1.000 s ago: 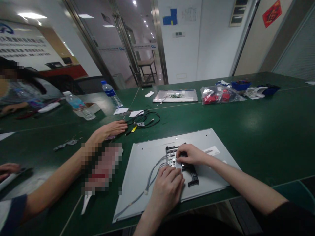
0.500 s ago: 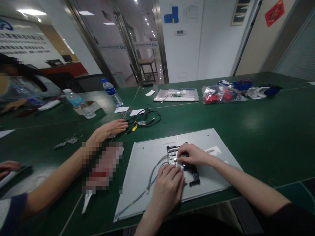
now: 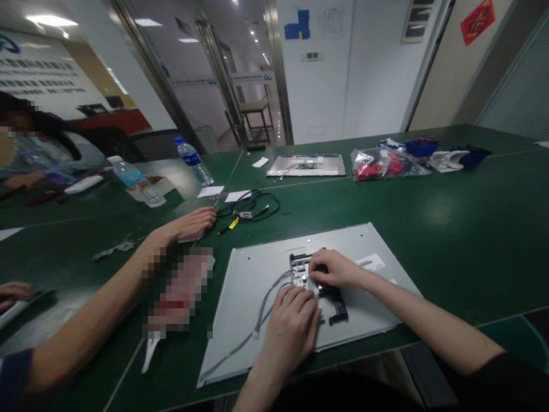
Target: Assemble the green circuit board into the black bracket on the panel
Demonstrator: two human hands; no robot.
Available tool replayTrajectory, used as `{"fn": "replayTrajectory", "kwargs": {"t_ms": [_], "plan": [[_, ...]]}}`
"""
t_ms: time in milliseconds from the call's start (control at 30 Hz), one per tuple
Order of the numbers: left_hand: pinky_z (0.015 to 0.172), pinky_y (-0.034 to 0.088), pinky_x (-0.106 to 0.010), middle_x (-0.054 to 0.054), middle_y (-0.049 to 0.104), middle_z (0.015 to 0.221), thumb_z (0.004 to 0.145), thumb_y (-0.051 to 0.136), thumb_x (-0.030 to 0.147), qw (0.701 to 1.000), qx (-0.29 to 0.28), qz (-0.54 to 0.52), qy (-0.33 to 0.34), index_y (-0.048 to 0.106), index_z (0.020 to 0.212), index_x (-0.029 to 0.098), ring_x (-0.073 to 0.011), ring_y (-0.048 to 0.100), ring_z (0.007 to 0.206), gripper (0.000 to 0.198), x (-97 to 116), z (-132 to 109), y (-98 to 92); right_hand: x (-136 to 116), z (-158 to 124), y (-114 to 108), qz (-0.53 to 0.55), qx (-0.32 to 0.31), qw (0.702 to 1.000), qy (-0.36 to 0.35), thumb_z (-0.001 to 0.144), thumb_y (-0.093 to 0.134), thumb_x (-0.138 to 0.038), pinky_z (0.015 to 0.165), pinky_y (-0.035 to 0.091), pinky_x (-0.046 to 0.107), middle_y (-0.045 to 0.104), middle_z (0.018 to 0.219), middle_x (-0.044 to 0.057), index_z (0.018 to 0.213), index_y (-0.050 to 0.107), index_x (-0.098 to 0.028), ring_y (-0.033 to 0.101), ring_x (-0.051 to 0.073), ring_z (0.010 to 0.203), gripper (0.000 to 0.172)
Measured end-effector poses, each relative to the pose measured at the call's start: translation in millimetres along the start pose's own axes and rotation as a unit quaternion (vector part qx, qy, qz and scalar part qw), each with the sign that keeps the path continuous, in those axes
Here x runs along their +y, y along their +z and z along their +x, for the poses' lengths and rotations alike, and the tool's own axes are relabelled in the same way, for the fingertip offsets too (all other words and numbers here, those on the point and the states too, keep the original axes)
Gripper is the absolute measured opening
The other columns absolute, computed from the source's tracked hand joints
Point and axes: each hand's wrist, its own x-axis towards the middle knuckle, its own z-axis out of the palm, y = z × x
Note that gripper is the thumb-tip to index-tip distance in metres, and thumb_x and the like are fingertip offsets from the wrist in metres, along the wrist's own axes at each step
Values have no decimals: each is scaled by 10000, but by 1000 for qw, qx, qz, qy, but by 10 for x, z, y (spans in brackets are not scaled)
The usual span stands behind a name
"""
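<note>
A grey metal panel (image 3: 257,269) lies flat on the green table in front of me. A black plastic bracket (image 3: 337,306) with a small circuit part sits at its middle, and a grey cable (image 3: 266,303) runs off it to the lower left. My left hand (image 3: 291,329) rests knuckles up on the panel, fingers curled down at the near edge of the bracket. My right hand (image 3: 332,269) presses its curled fingers onto the top of the bracket. What the fingertips pinch is hidden.
A co-worker's arm (image 3: 107,309) reaches across from the left, its hand (image 3: 195,223) on a small dark object. Black cables (image 3: 253,209), paper slips, two water bottles (image 3: 137,183), a second panel (image 3: 306,166) and a bag of red parts (image 3: 384,163) lie farther back.
My hands have stayed on the bracket with only slight finger shifts. The co-worker's hand has drawn a little to the left.
</note>
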Motion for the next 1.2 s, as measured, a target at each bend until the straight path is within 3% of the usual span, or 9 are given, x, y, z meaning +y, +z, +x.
{"fn": "replayTrajectory", "kwargs": {"t_ms": [900,1200], "plan": [[1043,386,-504,-76,631,1117,913,528,202,998,-49,6,-32,580,1070,175,-263,544,1087,168,-12,-5,35,24,4,8,-20,-2,1000,-9,825,635,-124,798,421,299,674,827,36,805,644,-173,583,182,832,53],[1030,401,-501,-76,641,1075,916,521,200,999,-38,9,-20,588,1106,186,-258,565,1059,202,0,12,16,11,-11,0,-23,2,1000,-5,838,631,-135,781,418,288,665,816,32,805,638,-174,578,181,831,51]]}}
